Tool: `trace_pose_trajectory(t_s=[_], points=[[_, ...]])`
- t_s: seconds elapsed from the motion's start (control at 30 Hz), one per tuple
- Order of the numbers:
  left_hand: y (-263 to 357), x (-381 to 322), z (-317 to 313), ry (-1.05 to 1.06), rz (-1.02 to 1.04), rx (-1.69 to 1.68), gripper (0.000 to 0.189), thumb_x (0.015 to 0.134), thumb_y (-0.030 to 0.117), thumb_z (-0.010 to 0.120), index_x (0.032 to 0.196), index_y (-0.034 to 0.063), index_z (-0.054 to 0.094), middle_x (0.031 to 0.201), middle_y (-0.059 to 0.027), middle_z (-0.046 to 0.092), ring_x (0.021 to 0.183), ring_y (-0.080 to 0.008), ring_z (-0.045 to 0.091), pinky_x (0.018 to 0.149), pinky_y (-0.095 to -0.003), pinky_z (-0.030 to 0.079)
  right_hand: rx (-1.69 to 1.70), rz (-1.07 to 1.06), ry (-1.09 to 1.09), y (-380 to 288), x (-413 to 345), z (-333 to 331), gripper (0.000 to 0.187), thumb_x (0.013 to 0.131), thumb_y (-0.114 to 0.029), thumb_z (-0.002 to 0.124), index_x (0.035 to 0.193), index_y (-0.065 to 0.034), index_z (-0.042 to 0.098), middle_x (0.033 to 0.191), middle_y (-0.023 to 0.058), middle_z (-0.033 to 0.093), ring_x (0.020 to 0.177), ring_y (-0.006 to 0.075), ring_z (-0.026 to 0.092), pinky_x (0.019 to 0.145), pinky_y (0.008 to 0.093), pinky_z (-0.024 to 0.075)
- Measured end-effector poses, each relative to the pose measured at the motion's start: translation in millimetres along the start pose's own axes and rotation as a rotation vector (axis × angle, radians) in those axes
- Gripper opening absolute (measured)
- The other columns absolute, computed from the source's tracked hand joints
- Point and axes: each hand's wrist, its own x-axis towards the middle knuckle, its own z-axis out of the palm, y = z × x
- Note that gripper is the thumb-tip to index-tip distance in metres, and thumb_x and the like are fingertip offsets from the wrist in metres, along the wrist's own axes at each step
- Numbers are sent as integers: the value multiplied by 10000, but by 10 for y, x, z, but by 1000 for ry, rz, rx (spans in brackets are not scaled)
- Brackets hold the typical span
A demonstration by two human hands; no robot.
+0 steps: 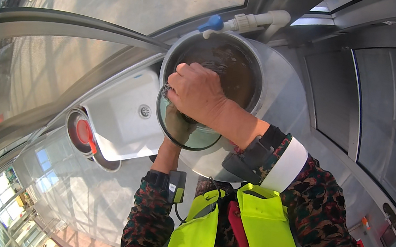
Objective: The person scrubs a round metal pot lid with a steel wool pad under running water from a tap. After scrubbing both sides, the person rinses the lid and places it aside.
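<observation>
A glass pot lid [202, 142] with a dark rim is tilted at the near side of a large metal pot [260, 79] of brownish water. Beneath the lid, seen partly through its glass, my left hand [178, 124] supports it; the fingers are partly hidden. Over the lid's upper left part lies my right hand [197, 91], its fingers curled round a metal scouring pad [166, 91] pressed near the lid's edge. A dark knob or fitting shows under my right wrist.
Above the pot's far rim is a white pipe [249, 22] with a blue tap handle [211, 23]. A white sink basin [124, 110] with a drain stands left. Beyond it, a metal pot [72, 129] holds a red plastic strainer or ladle [84, 132]. Glazed metal-framed panels rise on both sides.
</observation>
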Motion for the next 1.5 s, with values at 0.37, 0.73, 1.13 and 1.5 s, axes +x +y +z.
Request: trace_pose_trajectory(t_s=[0.37,0.73,1.13,1.5], points=[[310,45,213,218,305,490,493,619,164,786,1073,63,623,965,-110,656,900,-302,637,807,-400,489,226,-102,-60,-65,-140,7,94,681,-173,673,672,-119,597,778,42,531,768,241,579,652,377,504],[-53,-16,-25,-15,302,270,330,704,-38,599,1025,37,598,764,-33,617,638,-163,601,495,-275,476,-4,54,-81,145,-68,103,44,708,-131,629,698,-88,628,817,72,560,807,267,588,685,382,511],[341,-134,44,-70,-333,-232,158,900,146,486,986,67,592,700,-15,541,491,-130,487,356,-270,325,-94,55,-114,227,-119,81,58,708,-97,624,758,-80,600,856,97,565,845,290,591,682,387,514],[253,-122,-188,-72,-827,-899,236,960,323,487,796,157,520,577,-12,473,386,-131,347,349,-256,197,-403,160,-468,1207,-672,168,169,725,-126,674,886,-77,658,961,116,577,938,322,583,745,420,517]])
